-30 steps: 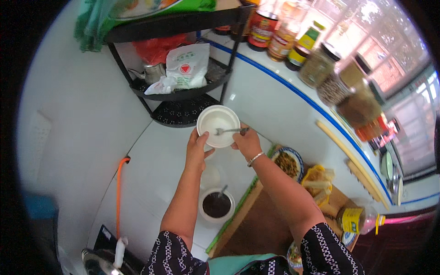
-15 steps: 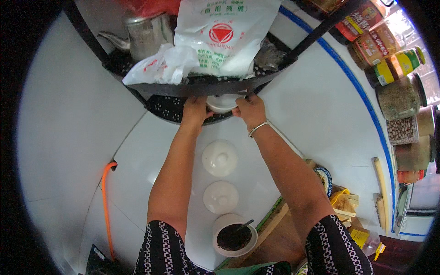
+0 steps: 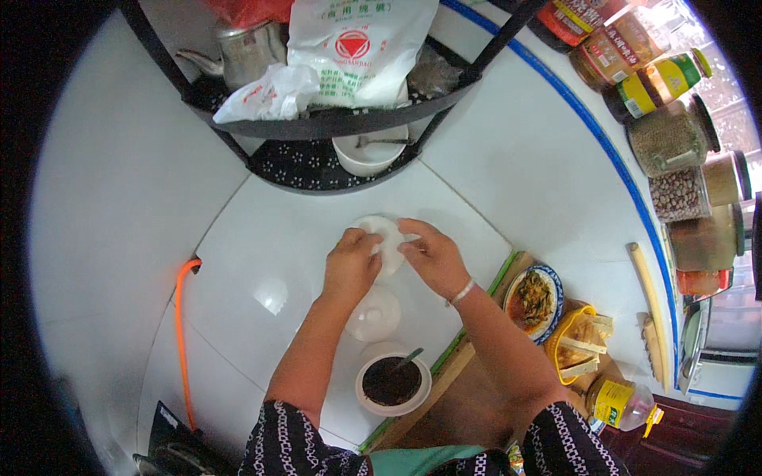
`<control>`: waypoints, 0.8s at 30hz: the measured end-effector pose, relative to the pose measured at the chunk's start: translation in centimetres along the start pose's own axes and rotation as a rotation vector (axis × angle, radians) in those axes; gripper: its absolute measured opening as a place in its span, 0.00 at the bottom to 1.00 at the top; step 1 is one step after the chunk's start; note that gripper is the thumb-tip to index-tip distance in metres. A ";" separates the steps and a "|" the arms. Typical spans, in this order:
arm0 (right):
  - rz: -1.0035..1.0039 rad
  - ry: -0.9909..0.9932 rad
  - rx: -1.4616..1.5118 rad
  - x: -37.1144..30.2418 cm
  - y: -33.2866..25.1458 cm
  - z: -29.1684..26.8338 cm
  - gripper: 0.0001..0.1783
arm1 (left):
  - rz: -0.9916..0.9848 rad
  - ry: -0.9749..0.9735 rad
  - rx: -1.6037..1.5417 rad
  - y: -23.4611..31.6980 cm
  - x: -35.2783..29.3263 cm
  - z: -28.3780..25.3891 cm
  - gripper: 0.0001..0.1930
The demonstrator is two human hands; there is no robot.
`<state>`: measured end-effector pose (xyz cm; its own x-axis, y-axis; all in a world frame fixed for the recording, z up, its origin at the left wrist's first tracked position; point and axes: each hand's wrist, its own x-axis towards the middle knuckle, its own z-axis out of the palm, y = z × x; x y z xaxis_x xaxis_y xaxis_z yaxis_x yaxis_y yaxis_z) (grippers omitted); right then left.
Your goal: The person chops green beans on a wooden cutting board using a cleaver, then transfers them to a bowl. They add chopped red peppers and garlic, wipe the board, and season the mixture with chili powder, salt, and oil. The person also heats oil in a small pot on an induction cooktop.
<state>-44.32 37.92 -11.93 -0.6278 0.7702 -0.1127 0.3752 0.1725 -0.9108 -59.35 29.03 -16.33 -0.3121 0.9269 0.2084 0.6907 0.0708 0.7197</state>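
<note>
Both my hands are at a round white lid point(image 3: 387, 245) on the tiled counter. My left hand point(image 3: 352, 264) has its fingers curled onto the lid's left side. My right hand point(image 3: 432, 255) grips the right edge between thumb and fingers. Nearer to me lies a second white lid point(image 3: 373, 315) with a knob on top. Closest is a white bowl point(image 3: 361, 401) of dark, grainy contents, with a spoon point(image 3: 410, 357) standing in it. Up on the lower shelf of a black rack sits another white bowl point(image 3: 365, 163) with a spoon across it.
The black rack point(image 3: 298, 182) holds a metal pot point(image 3: 251, 55) and a white printed bag point(image 3: 357, 59). To the right are a dish of food point(image 3: 533, 305), a yellow basket point(image 3: 571, 343) and an oil bottle point(image 3: 623, 403). Jars point(image 3: 671, 139) line the far right. An orange hose point(image 3: 182, 341) runs at left.
My hands have let go of the white bowl on the rack's lower shelf and come back toward me to the farther lid. The view has shifted a little.
</note>
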 end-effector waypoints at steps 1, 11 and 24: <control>-0.060 0.059 0.045 -0.3 0.3 -0.5 0.15 | 0.019 0.046 -0.015 1.0 0.9 -1.0 0.16; -0.031 0.130 0.289 0.6 -4.5 -2.1 0.09 | 0.282 0.424 0.417 -1.2 18.5 -1.8 0.13; 0.186 0.219 0.156 -15.4 -6.0 -5.7 0.06 | 0.049 0.072 -0.063 10.5 5.0 -3.4 0.10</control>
<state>-33.01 28.49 -2.43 -0.3904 0.8963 -0.2103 0.3504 -0.0666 -0.9342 -55.87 33.16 -5.45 -0.3265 0.8998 0.2893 0.6647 0.0010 0.7471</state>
